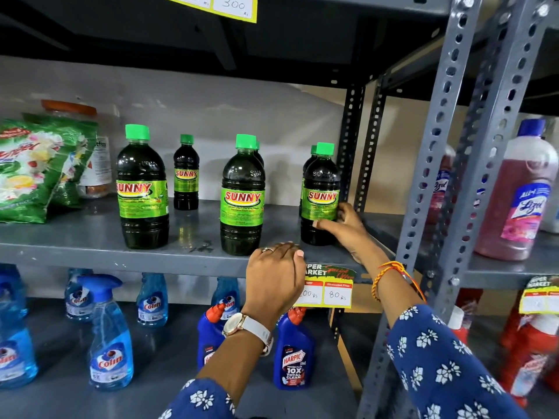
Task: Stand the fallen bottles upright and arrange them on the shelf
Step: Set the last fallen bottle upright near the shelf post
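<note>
A grey metal shelf [90, 237] holds green detergent pouches [33, 167] at far left, well away from either hand. Right of them, a large dark Sunny bottle [142, 189] with a green cap stands upright near the front edge, and a smaller Sunny bottle [186, 173] stands farther back. A third bottle [243, 198] stands upright just above and left of the left hand [273, 273], which rests loosely curled on the shelf's front lip, holding nothing and partly covering a yellow price tag [335, 293]. The right hand [348, 225] wraps its fingers [325, 223] around the lower label of the rightmost bottle [320, 198], upright at the shelf's right end beside the slotted post [351, 140]. Another bottle's cap shows directly behind it. Blue spray bottles [110, 337] line the lower shelf, below both hands.
</note>
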Demonstrator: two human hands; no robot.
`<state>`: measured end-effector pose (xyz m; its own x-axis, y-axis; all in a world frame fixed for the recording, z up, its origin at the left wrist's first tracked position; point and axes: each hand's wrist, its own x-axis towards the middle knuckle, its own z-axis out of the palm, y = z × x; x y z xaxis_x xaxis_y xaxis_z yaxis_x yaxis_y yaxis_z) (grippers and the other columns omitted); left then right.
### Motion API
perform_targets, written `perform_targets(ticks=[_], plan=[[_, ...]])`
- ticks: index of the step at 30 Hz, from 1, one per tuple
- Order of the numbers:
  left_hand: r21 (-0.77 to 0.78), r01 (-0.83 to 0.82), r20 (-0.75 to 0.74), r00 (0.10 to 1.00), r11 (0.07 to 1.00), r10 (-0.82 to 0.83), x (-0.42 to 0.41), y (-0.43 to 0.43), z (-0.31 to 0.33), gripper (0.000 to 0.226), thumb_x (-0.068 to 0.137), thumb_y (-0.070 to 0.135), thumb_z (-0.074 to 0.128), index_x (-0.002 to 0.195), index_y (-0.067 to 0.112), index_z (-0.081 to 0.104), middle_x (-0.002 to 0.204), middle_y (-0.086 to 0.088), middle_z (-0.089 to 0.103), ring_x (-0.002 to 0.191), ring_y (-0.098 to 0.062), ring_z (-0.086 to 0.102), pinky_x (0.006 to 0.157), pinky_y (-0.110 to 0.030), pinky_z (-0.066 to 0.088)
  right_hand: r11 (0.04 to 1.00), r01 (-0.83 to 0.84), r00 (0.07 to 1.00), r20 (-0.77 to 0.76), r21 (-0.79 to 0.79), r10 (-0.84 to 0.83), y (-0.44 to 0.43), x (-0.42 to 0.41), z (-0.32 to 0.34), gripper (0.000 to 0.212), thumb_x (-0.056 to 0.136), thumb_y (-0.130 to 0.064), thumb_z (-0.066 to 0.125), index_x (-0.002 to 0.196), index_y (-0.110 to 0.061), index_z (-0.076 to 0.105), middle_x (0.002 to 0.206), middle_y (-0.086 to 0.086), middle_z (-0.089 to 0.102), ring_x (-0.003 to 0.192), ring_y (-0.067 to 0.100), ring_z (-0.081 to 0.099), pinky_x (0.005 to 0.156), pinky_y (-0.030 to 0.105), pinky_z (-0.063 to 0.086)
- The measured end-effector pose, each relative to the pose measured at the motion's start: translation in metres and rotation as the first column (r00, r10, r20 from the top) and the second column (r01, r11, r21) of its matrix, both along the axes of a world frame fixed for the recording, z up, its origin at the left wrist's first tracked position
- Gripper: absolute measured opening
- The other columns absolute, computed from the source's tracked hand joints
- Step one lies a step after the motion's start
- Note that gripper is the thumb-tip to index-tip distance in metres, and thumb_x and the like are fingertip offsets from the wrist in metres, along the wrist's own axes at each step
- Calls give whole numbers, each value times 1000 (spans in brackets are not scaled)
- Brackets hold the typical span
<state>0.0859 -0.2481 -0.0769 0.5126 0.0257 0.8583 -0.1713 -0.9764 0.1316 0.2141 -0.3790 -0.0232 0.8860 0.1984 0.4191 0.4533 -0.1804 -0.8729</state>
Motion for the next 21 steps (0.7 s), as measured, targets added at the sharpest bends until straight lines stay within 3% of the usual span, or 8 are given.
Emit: perform_targets(ticks=[2,5,13,17,21], plan=[[8,-5,-12,1000,1000,5,0,0,0,37,88,23,32,79,14,67,80,-3,72,69,-20,63,64,-30,44,998,4,1000,-28,64,-2,-2,1,0,69,66,-20,80,122,-17,40,99,-10,54,102,18,54,88,33,44],[9,-1,-32,999,1000,2,-2,0,2,37,88,24,31,79,15,66,80,-3,72,69,-19,63,65,-31,45,996,6,999,-49,94,-2,-5,1,0,62,61,-21,84,109,-21,45,103,-3,58,105,22,57,94,41,47],[20,14,-64,998,1000,-13,-8,1,5,42,88,25,28,84,13,68,87,-4,73,75,-20,65,70,-32,47,999,22,999,25,45,-23,-4,-16,5,33,66,-19,81,86,-29,56,93,-6,63,86,5,59,77,23,48],[17,19,-43,999,1000,-18,-9,0,6,43,88,25,27,82,12,67,84,-5,72,72,-22,65,67,-32,47,1000,26,997,69,1,-26,-13,-29,2,36,67,-24,80,97,-24,59,101,0,65,97,17,61,87,33,50],[7,8,-30,1000,1000,-7,-10,0,6,40,87,24,29,78,13,66,79,-6,72,68,-23,63,64,-31,46,997,70,990,126,-35,-65,-20,-44,-1,43,66,-30,79,104,-20,61,102,-2,65,96,14,61,86,29,48]])
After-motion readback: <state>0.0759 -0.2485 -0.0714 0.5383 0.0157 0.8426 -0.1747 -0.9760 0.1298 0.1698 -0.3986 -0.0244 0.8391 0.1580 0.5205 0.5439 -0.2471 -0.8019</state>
